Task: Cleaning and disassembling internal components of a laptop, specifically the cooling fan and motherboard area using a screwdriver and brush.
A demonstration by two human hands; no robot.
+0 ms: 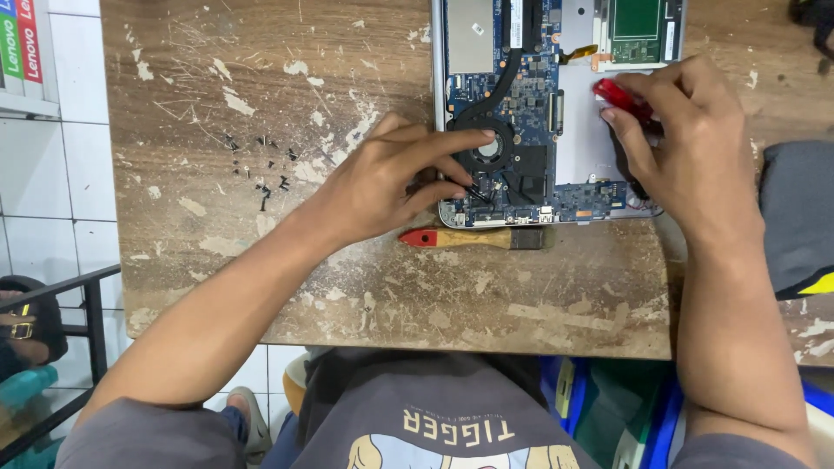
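Observation:
An opened laptop (580, 130) lies on the worn wooden table (261, 87), its blue circuit board and black round fan (489, 149) exposed. My left hand (391, 178) rests on the board's near left corner, fingertips by the fan, pinching something small and dark that I cannot make out. My right hand (686, 143) is closed around a red-handled tool (618, 94), likely a screwdriver, over the laptop's right side; its tip is hidden. A small brush (473, 237) with a red and wooden handle lies just in front of the laptop.
Several small black screws (265, 169) are scattered on the table to the left. A dark grey cloth-like thing (795, 217) sits at the right edge. White tiled floor and a black metal frame (61, 295) lie at the left.

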